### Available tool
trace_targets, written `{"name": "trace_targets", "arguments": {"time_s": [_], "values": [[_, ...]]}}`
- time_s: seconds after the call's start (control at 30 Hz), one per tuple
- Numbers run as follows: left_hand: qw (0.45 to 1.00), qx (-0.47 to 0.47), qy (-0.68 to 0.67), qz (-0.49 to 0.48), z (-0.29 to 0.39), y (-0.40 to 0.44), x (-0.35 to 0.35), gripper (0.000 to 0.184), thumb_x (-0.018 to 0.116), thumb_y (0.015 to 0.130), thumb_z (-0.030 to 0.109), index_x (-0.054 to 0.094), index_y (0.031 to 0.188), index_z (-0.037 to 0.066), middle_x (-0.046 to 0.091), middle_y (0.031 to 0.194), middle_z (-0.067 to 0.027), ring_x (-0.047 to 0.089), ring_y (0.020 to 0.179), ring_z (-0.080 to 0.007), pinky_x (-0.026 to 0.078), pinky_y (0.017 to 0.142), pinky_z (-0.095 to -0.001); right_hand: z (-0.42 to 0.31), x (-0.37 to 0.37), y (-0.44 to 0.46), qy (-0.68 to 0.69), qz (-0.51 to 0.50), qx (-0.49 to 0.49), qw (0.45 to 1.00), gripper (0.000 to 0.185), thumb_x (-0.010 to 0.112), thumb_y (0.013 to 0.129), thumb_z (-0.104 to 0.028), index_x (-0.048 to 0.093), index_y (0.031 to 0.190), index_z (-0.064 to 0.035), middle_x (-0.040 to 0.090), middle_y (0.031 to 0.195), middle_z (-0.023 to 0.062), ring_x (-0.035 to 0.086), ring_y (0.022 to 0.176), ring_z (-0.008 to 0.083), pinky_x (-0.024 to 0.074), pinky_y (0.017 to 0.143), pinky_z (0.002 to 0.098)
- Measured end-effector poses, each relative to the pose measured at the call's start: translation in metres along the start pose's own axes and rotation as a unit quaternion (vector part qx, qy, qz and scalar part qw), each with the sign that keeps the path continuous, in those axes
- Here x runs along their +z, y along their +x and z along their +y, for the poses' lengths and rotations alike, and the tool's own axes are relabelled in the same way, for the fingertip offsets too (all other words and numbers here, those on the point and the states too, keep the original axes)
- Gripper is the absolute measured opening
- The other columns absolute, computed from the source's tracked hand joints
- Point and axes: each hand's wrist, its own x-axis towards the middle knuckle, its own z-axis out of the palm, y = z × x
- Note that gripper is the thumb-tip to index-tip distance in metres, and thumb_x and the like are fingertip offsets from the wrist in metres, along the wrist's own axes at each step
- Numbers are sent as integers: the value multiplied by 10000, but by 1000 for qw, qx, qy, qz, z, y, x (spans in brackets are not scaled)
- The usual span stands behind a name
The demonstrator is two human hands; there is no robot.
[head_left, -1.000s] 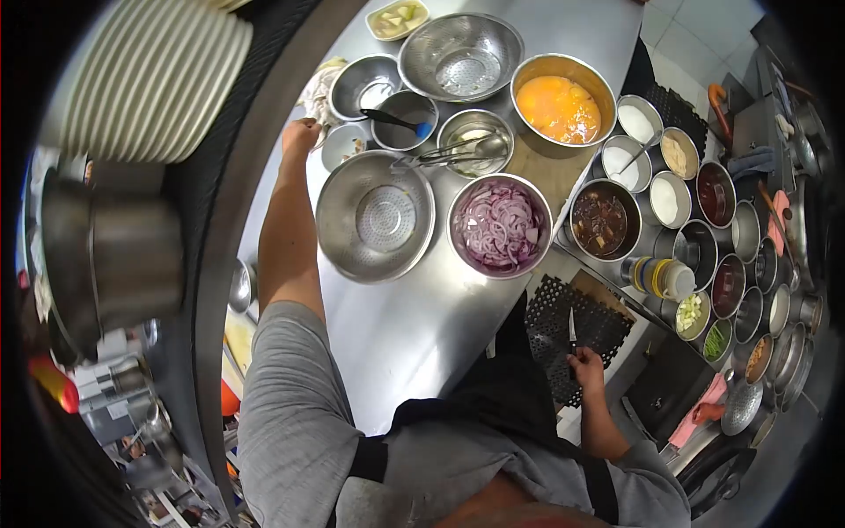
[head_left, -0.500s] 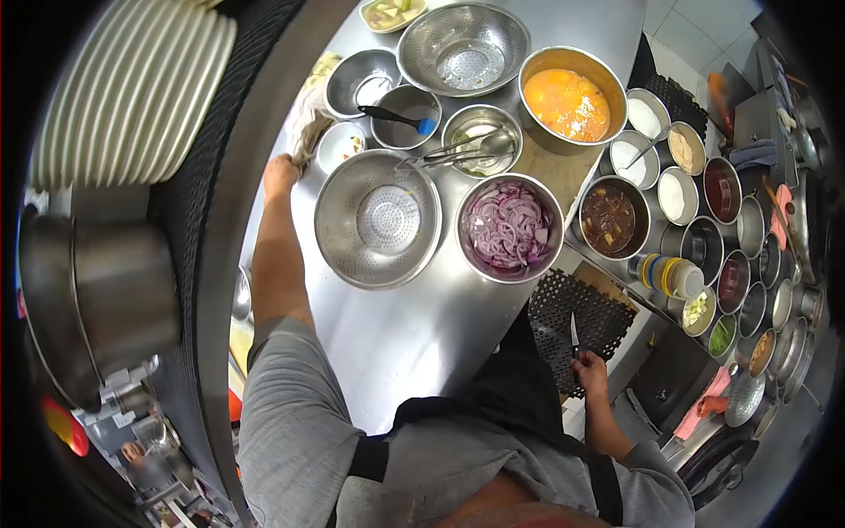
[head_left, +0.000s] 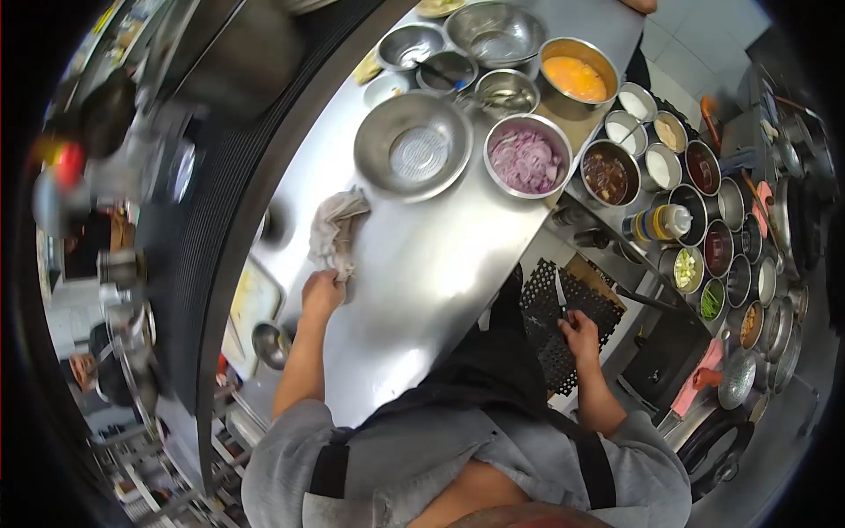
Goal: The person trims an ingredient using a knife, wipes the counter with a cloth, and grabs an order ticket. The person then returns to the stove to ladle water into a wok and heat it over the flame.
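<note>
My left hand (head_left: 323,293) is closed on the lower end of a crumpled, light grey cloth (head_left: 334,231), which lies on the steel counter (head_left: 414,282). Off the counter's right edge, my right hand (head_left: 579,334) grips the dark handle of a small knife (head_left: 560,288), its blade pointing away from me above a black perforated mat (head_left: 550,352). Beyond the cloth stands a large perforated bowl (head_left: 414,147). A bowl of sliced red onion (head_left: 525,160) is to its right.
Behind these stand an orange liquid pot (head_left: 575,77), a second perforated bowl (head_left: 495,33) and smaller bowls. Several ingredient containers and a squeeze bottle (head_left: 660,223) fill the right side. A dark shelf (head_left: 264,150) runs along the left. Another person's arm shows at the top.
My left hand has pulled the cloth from beside the small bowls toward me, onto the near counter. The view has shifted. My right hand still holds the knife.
</note>
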Motion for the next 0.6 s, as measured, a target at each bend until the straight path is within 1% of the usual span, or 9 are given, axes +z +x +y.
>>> {"name": "trace_targets", "arguments": {"time_s": [0.07, 0.13, 0.2, 0.27, 0.33, 0.4, 0.43, 0.5, 0.6], "values": [[994, -11, 10, -105, -2, -37, 4, 187, 523, 702, 133, 651, 829, 84, 633, 843, -153, 593, 791, -348, 471, 746, -425, -13, 10, -13, 12, 16, -63, 998, 269, 688, 711, -158, 570, 871, 23, 488, 631, 55, 453, 593, 123, 400, 568, 274], [991, 1, -30, -128, -9, -73, 10, 200, 550, 700, 160, 658, 849, 83, 638, 843, -151, 601, 799, -335, 476, 740, -412, -15, 24, -22, 35, -10, -82, 996, 249, 678, 740, -140, 576, 897, 24, 486, 646, 26, 444, 611, 99, 390, 570, 249], [967, 37, -77, -240, -28, -91, 11, 222, 576, 705, 211, 665, 871, 93, 641, 852, -154, 611, 804, -321, 481, 743, -391, -36, 36, -38, 52, -14, -115, 992, 233, 671, 761, -128, 579, 907, 29, 495, 661, 8, 437, 624, 78, 380, 563, 231], [962, 77, -127, -229, -50, -96, 4, 266, 603, 697, 276, 666, 870, 85, 645, 849, -149, 620, 799, -304, 482, 754, -375, -50, 53, -51, 78, -35, -146, 986, 256, 681, 752, -142, 586, 920, 26, 507, 646, 34, 454, 602, 90, 392, 557, 243], [961, -93, -193, -173, -50, -93, -22, 309, 603, 695, 321, 667, 860, 68, 650, 838, -146, 625, 794, -298, 478, 776, -370, -71, 67, -62, 114, -39, -179, 976, 280, 691, 743, -157, 592, 934, 24, 519, 631, 59, 471, 580, 103, 404, 550, 255], [967, -152, -198, -41, -70, -79, 9, 342, 600, 700, 336, 658, 881, 52, 650, 871, -150, 620, 825, -303, 474, 781, -366, -98, 77, -75, 55, -91, -219, 970, 285, 688, 748, -168, 596, 945, 16, 538, 645, 68, 484, 570, 106, 415, 547, 266], [966, -157, -201, -37, -70, -75, 23, 342, 600, 700, 336, 658, 881, 52, 650, 871, -150, 620, 825, -303, 474, 781, -366, -106, 86, -77, 52, -93, -225, 969, 285, 688, 748, -168, 596, 945, 16, 538, 645, 68, 484, 570, 106, 415, 547, 266], [959, -253, -130, -10, -57, -67, 43, 356, 594, 714, 334, 644, 931, 55, 633, 960, -171, 602, 886, -329, 468, 793, -366, -125, 105, -75, 21, -188, -252, 949, 277, 672, 757, -169, 593, 956, 7, 557, 649, 100, 502, 552, 142, 428, 548, 285], [950, -234, -207, 19, -47, -68, 61, 338, 623, 706, 302, 627, 928, 48, 637, 919, -156, 609, 847, -279, 472, 742, -333, -168, 130, -82, 1, -219, -294, 931, 251, 655, 763, -171, 590, 938, -4, 576, 658, 142, 536, 556, 223, 441, 562, 315]]}}
